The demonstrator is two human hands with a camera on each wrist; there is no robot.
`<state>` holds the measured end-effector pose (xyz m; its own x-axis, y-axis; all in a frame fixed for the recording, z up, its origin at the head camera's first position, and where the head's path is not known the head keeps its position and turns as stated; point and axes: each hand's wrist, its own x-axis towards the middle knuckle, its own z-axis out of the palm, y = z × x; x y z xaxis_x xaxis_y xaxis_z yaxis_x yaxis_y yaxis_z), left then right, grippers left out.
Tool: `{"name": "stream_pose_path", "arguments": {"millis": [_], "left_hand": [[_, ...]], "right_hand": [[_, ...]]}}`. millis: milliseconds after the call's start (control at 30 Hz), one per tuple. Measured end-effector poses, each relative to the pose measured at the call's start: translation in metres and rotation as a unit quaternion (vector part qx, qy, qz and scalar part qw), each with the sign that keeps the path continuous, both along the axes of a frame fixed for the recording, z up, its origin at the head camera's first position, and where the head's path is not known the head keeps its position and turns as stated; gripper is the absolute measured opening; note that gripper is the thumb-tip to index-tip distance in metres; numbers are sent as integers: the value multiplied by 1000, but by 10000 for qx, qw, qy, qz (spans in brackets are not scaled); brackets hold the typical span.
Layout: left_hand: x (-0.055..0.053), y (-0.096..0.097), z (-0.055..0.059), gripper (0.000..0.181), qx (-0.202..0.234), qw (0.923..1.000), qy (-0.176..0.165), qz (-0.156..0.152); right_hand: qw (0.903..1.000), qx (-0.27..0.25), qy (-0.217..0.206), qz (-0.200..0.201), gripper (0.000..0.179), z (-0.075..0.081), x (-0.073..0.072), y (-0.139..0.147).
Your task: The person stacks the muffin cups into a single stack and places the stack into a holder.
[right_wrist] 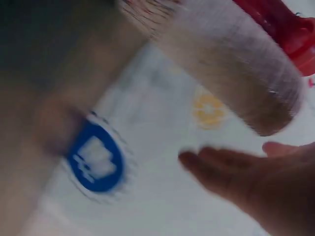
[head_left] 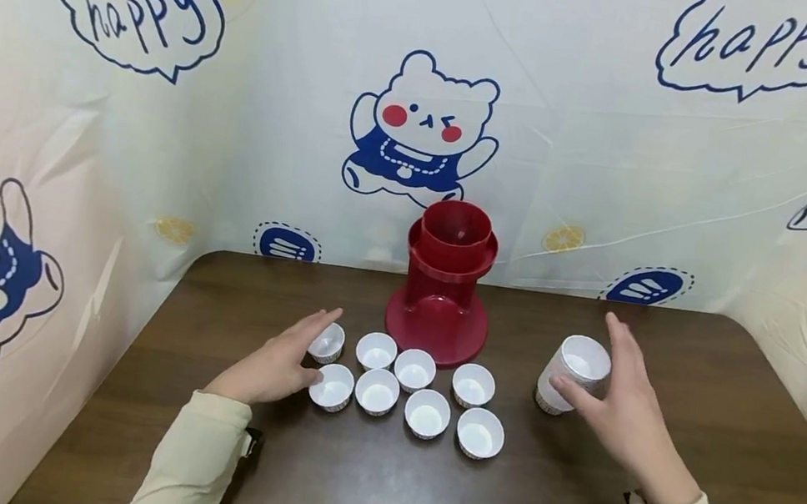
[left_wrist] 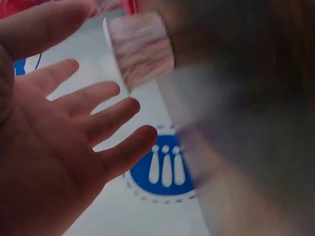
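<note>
Several small white paper baking cups (head_left: 377, 392) stand in two uneven rows on the brown table. My left hand (head_left: 276, 367) is at the left end of the rows, fingers spread and thumb apart, beside the two leftmost cups. In the left wrist view one cup with a streaked pinkish side (left_wrist: 142, 49) shows just past the fingertips. On the right stands a tall stack of the same cups (head_left: 557, 384), whitish along its side. My right hand (head_left: 629, 414) is spread around the stack's right side, with the thumb in front and the fingers behind.
A red plastic stand (head_left: 438, 336) with a round base and a cup-shaped top is at the table's back middle, behind the rows. A printed cloth (head_left: 300, 105) with bears and lettering hangs behind and beside the table (head_left: 359, 490).
</note>
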<state>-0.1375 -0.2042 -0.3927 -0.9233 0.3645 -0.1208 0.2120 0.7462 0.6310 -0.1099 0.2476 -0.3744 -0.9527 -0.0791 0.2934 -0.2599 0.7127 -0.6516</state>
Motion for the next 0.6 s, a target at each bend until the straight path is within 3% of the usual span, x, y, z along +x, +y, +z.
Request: {"name": "stream_pose_path", "arguments": {"millis": [167,267,600], "left_hand": [[-2,-4,3,73,309,9995,90,8],[-3,-10,2,71,217,9996,181,47],[-21,-3,-12,83,-192,9992,-348,21]], "right_hand": [[9953,-465,-732,439,104,-15,-2,16],[9933,-655,-786,537,95,-20,-5,19],[9919,-707,-947,474,72,-30,-16,23]]}}
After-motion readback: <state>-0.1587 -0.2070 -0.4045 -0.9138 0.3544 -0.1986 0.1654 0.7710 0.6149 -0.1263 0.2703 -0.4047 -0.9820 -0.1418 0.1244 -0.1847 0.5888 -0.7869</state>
